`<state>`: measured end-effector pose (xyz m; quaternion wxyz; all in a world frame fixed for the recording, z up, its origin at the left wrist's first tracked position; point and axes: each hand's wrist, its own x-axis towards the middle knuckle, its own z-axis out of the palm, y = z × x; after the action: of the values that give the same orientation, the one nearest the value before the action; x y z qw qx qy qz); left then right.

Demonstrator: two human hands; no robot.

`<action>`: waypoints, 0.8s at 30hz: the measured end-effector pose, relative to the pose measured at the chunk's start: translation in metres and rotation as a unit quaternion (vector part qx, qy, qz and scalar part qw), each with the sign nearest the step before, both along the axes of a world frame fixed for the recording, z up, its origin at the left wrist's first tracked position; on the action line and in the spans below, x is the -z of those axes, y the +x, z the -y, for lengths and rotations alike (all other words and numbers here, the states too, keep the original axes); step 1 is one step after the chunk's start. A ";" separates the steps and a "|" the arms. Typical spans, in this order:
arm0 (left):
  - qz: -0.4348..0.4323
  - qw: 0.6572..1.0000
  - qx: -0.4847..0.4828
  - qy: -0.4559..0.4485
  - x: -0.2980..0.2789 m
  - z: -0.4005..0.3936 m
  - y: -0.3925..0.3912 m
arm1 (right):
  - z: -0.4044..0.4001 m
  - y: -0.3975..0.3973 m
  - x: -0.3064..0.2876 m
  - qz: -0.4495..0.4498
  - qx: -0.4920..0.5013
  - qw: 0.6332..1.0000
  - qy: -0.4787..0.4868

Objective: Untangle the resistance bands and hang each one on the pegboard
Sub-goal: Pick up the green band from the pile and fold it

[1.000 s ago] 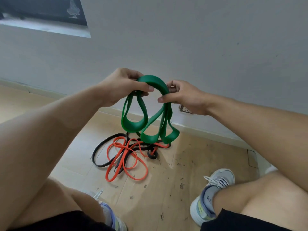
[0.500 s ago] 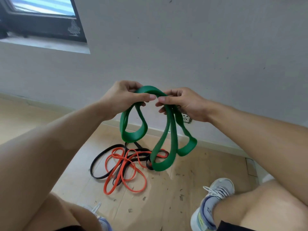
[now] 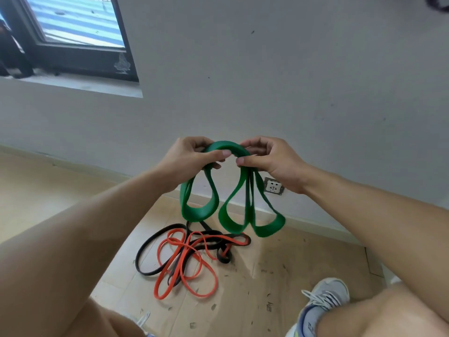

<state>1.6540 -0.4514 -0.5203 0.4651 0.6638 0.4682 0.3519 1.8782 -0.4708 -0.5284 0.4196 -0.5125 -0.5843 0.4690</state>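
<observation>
green band [image 3: 228, 152] held up mid-frame, left hand [image 3: 187, 159] and right hand [image 3: 269, 159] each pinching its top arch with curled fingers, loops hanging free so the twists show, probably for sorting. orange band [image 3: 184, 271] and black band [image 3: 150, 251] still knotted on floor [image 3: 255, 300] at 6 o'clock; pegboard not in view.

Both forearms [image 3: 102, 239] are bare, with no sleeves, watch or rings in sight on the left hand [image 3: 189, 159] or the right hand [image 3: 272, 161]. The knees [image 3: 379, 312] are bare too. The right foot wears a grey mesh trainer [image 3: 325, 297] with white laces, a blue heel panel and a yellow-green edge at the sole. A scrap of white lace [image 3: 144, 318] shows by the left leg.
</observation>
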 end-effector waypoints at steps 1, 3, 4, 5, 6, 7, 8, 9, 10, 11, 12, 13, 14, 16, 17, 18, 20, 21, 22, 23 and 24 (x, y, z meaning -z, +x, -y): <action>-0.008 1.000 0.000 0.004 0.000 0.001 0.000 | 0.001 0.000 -0.002 -0.007 0.007 1.000 0.009; -0.007 1.000 -0.009 0.026 0.000 0.004 0.002 | 0.004 0.001 -0.006 -0.018 0.014 0.999 0.026; 0.005 0.999 -0.021 0.042 -0.001 0.004 0.004 | 0.005 0.002 -0.009 -0.022 0.018 0.999 0.034; 0.019 0.998 -0.035 0.058 -0.002 0.004 0.006 | 0.006 0.003 -0.011 -0.029 0.023 0.998 0.041; 0.032 0.996 -0.047 0.073 -0.005 0.004 0.008 | 0.007 0.003 -0.013 -0.038 0.028 0.998 0.046; 0.045 0.994 -0.057 0.086 -0.009 0.003 0.010 | 0.009 0.004 -0.015 -0.047 0.030 0.997 0.047; 0.058 0.992 -0.063 0.094 -0.013 0.004 0.012 | 0.011 0.004 -0.017 -0.053 0.029 0.997 0.046; 0.072 0.990 -0.064 0.099 -0.017 0.005 0.013 | 0.013 0.004 -0.020 -0.055 0.026 0.997 0.044; 0.084 0.989 -0.060 0.104 -0.019 0.005 0.014 | 0.016 0.003 -0.023 -0.055 0.025 0.997 0.043; 0.094 0.988 -0.054 0.109 -0.021 0.007 0.016 | 0.018 0.003 -0.027 -0.054 0.029 0.997 0.045; 0.099 0.987 -0.049 0.116 -0.023 0.008 0.018 | 0.021 0.003 -0.031 -0.053 0.037 0.997 0.051; 0.100 0.986 -0.047 0.124 -0.025 0.009 0.020 | 0.023 0.002 -0.035 -0.053 0.049 0.996 0.059; 0.099 0.985 -0.048 0.133 -0.027 0.009 0.023 | 0.025 0.003 -0.039 -0.054 0.065 0.994 0.070; 0.088 0.984 -0.052 0.145 -0.032 0.009 0.030 | 0.027 0.003 -0.047 -0.073 0.099 0.988 0.098; 0.075 0.984 -0.054 0.151 -0.035 0.009 0.034 | 0.028 0.002 -0.052 -0.082 0.113 0.984 0.115; 0.055 0.983 -0.057 0.163 -0.039 0.010 0.038 | 0.029 0.001 -0.057 -0.086 0.122 0.980 0.131; 0.026 0.977 -0.066 0.201 -0.045 0.012 0.043 | 0.031 0.000 -0.067 -0.086 0.127 0.975 0.159; 0.031 0.974 -0.068 0.214 -0.050 0.014 0.045 | 0.033 0.000 -0.073 -0.087 0.127 0.973 0.170; 0.048 0.972 -0.069 0.220 -0.054 0.016 0.046 | 0.035 0.000 -0.079 -0.087 0.127 0.972 0.178; 0.059 0.970 -0.073 0.225 -0.058 0.018 0.046 | 0.037 0.001 -0.084 -0.083 0.128 0.971 0.185; 0.058 0.965 -0.086 0.240 -0.062 0.022 0.046 | 0.039 0.002 -0.089 -0.074 0.127 0.970 0.194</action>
<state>1.6999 -0.4733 -0.4584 0.2859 0.6917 0.3976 0.5307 1.8805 -0.5094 -0.4393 0.6087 -0.4553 -0.5618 0.3264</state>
